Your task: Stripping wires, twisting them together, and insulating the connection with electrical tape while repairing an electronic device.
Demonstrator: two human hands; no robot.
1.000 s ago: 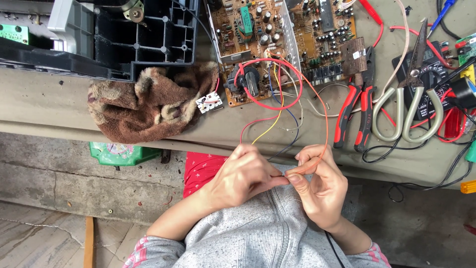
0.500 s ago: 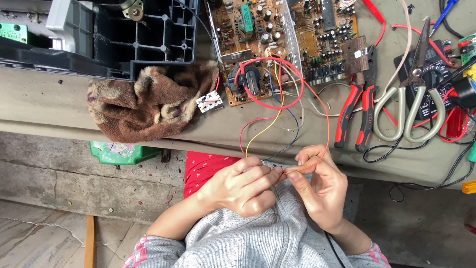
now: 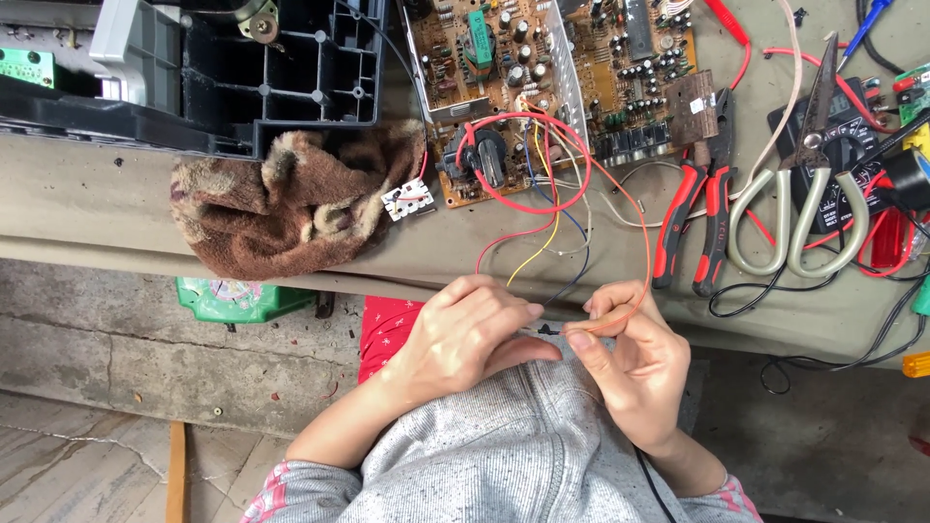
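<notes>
Your right hand [image 3: 635, 363] pinches the orange wire [image 3: 647, 232] between thumb and forefinger. Your left hand [image 3: 465, 334], at its 9 o'clock, curls loosely, fingertips on the wire's dark end. The wire runs toward 12 o'clock to the circuit board [image 3: 542, 77]; pliers [image 3: 693, 223] lie at 1 o'clock.

Fuzzy brown cloth rag [image 3: 295, 199], glossy plastic-coated wires [image 3: 542, 208], matt black plastic casing [image 3: 291, 73], rubber-grip metal pliers [image 3: 697, 208].

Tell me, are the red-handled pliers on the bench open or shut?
Shut: the red-handled pliers lie with handles close together and jaws closed.
</notes>
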